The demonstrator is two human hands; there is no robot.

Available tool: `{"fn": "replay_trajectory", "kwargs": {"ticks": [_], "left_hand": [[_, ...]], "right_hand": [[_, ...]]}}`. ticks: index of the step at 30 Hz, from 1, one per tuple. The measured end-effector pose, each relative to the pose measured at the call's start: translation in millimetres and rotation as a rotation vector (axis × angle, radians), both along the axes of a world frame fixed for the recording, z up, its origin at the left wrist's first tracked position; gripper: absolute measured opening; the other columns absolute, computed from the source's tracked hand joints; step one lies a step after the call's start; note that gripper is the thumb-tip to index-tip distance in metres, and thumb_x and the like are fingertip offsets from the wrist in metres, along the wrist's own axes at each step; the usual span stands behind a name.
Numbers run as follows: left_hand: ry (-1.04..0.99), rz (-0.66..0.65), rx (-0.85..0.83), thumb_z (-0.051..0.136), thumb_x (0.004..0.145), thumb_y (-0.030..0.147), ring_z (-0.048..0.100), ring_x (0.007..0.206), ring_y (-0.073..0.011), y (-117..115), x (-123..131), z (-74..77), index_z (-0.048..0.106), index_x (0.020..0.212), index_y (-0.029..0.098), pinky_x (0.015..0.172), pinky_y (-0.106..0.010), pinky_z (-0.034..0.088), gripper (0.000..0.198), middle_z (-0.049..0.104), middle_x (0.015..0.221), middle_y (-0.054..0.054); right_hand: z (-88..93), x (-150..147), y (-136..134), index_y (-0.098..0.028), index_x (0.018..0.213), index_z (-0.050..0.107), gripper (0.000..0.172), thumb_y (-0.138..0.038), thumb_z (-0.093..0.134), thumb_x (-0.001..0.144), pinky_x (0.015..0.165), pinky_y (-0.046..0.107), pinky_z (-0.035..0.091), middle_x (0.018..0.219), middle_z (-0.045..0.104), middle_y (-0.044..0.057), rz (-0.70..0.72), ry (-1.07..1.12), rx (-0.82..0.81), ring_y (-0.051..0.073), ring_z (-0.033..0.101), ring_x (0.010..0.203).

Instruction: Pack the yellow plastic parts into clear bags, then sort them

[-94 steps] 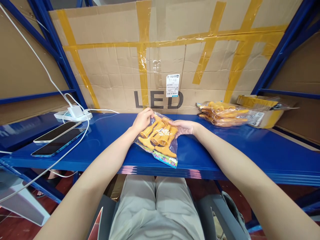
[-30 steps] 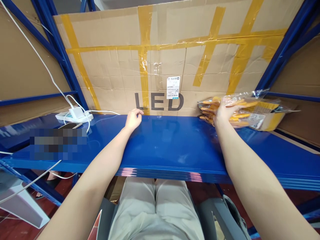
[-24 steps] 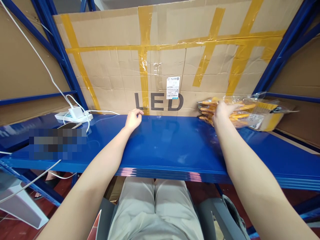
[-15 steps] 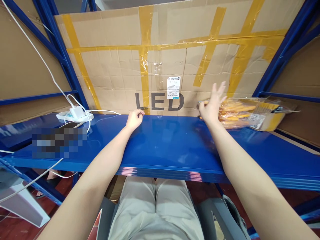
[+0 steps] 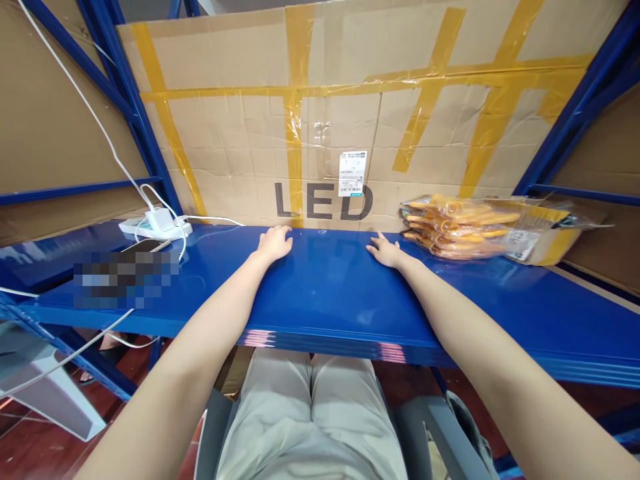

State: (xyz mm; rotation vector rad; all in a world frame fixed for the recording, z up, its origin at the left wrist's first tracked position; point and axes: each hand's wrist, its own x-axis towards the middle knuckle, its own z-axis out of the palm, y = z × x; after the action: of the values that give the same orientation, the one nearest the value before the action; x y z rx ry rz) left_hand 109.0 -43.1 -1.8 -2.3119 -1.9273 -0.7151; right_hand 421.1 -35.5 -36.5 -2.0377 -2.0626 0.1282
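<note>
My left hand point(image 5: 275, 243) rests on the blue metal shelf point(image 5: 320, 293) near its back, fingers stretched forward and holding nothing. Farther right, my right hand point(image 5: 384, 251) lies on the same surface with its fingers spread, also holding nothing. Just beyond the right hand is a clear plastic bag point(image 5: 460, 227) of orange, long-shaped items whose kind I cannot make out. Behind both hands stands a cardboard sheet point(image 5: 240, 153) marked LED, with a white label point(image 5: 353, 173) on it.
A white power strip point(image 5: 175, 230) with a plugged-in charger point(image 5: 159, 219) and cables sits at the back left. A phone-like device point(image 5: 145, 247), partly blurred out, lies in front of it. Blue rack posts point(image 5: 575, 100) frame both sides. My legs are below the shelf's front edge.
My right hand has come down and left from beside the bag onto the shelf. My left hand's curled fingers have straightened. The view has shifted slightly.
</note>
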Motion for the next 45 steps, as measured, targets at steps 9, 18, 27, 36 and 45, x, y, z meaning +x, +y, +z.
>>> {"fn": "replay_trajectory", "kwargs": {"ticks": [9,18,27,36,45], "left_hand": [[0.022,0.524,-0.224,0.041,0.087,0.04,0.02,0.143,-0.0402,-6,-50,15.3,0.035,0.147,0.013,0.107,-0.069,0.021,0.066,0.025,0.156,-0.02],[-0.095,0.699,-0.083,0.04,0.086,0.046,0.007,0.145,-0.0423,-18,-122,17.3,0.029,0.151,0.017,0.102,-0.078,0.009,0.072,0.012,0.16,-0.017],[-0.101,0.678,-0.069,0.038,0.087,0.047,0.009,0.146,-0.0413,-26,-137,7.1,0.027,0.152,0.018,0.104,-0.075,0.015,0.072,0.009,0.16,-0.014],[-0.118,0.654,-0.113,0.034,0.088,0.049,0.012,0.145,-0.0399,-35,-152,3.4,0.027,0.152,0.019,0.105,-0.073,0.017,0.071,0.007,0.161,-0.014],[-0.044,0.621,0.042,0.031,0.09,0.044,0.009,0.146,-0.0388,-23,-131,2.8,0.033,0.149,0.013,0.107,-0.073,0.0,0.066,0.014,0.159,-0.018]], "right_hand": [[5.5,-9,-2,-0.02,0.144,0.04,0.052,-0.034,0.02,0.098,0.109,0.068,0.016,0.157,0.025,0.014,-0.016,-0.085,-0.077,0.03,0.02,0.145],[5.7,-7,-14,-0.011,0.132,0.053,0.048,-0.023,0.022,0.098,0.114,0.053,0.025,0.153,0.033,0.017,0.083,-0.12,0.021,0.025,0.03,0.142],[13.4,-15,-28,-0.008,0.122,0.06,0.043,-0.017,0.029,0.095,0.115,0.044,0.028,0.147,0.043,0.017,0.102,-0.158,0.097,0.024,0.039,0.138],[10.7,-11,-25,-0.009,0.123,0.061,0.043,-0.019,0.03,0.094,0.114,0.037,0.032,0.148,0.042,0.015,0.097,-0.139,0.103,0.022,0.039,0.138],[8.6,-9,-23,-0.01,0.12,0.063,0.043,-0.018,0.031,0.094,0.113,0.036,0.032,0.144,0.047,0.014,0.107,-0.141,0.122,0.02,0.039,0.138]]}}
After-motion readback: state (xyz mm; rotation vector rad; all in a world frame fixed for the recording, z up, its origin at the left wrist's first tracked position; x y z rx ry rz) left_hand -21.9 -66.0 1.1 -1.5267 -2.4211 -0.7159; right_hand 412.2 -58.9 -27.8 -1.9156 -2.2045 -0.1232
